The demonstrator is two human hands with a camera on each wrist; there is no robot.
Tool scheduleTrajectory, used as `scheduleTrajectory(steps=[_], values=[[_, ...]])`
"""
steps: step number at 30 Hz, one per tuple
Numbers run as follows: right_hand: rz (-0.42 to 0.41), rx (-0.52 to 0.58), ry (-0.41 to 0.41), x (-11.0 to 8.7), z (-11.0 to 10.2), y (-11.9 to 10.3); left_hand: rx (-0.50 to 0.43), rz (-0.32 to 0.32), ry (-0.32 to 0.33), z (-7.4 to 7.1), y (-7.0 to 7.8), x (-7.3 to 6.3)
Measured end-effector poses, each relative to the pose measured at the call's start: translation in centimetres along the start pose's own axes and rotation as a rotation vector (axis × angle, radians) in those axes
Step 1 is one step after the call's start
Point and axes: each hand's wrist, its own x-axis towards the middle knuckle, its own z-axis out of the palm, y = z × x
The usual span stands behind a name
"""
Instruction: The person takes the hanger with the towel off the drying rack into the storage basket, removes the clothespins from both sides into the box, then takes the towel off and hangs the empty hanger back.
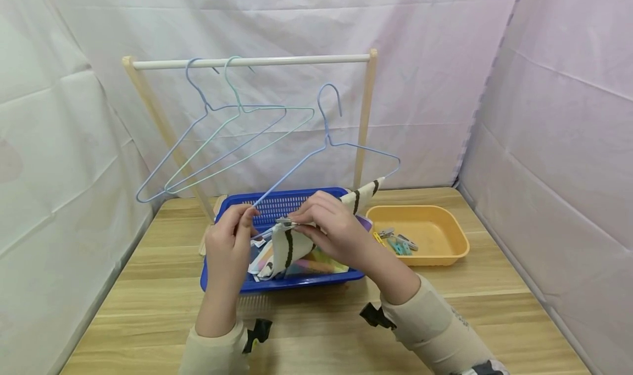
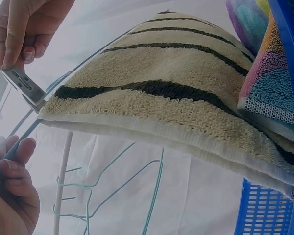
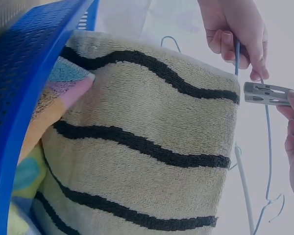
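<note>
My left hand [image 1: 228,246] grips a blue wire hanger [image 1: 289,174] near its left lower corner, hook pointing up. A beige towel [image 3: 152,112] with dark wavy stripes is draped over the hanger's bottom bar, its lower part hanging into the blue basket. With thumb and fingers, my right hand [image 1: 333,224] pinches a grey clothespin [image 2: 25,88] at the towel's left edge, beside the bar. In the right wrist view the clothespin [image 3: 267,94] lies across the wire, close to the left hand's fingertips.
The blue basket [image 1: 296,282] holds colourful towels [image 2: 272,83] below my hands. To its right sits a yellow tray [image 1: 430,259] with several clothespins [image 1: 403,245]. Behind, a wooden rack with a white rail [image 1: 301,61] carries a blue hanger [image 1: 173,148] and a green hanger [image 1: 198,148].
</note>
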Motion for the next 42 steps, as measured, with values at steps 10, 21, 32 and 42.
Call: scheduleTrajectory(steps=[10,21,32,42], values=[[-0.036,-0.029,0.003,-0.9,-0.3,0.7,0.005,0.006,0.029,-0.3,-0.3,0.2],[0.034,-0.088,-0.046,-3.2,-1.6,1.5,0.017,-0.018,0.039,-0.7,-0.4,0.2],[0.109,-0.115,-0.101,-5.3,-2.6,2.2,0.001,-0.016,0.059,-1.0,-0.8,0.1],[0.107,-0.159,-0.115,-7.2,-3.7,3.2,0.006,-0.022,0.059,-1.2,-1.0,0.1]])
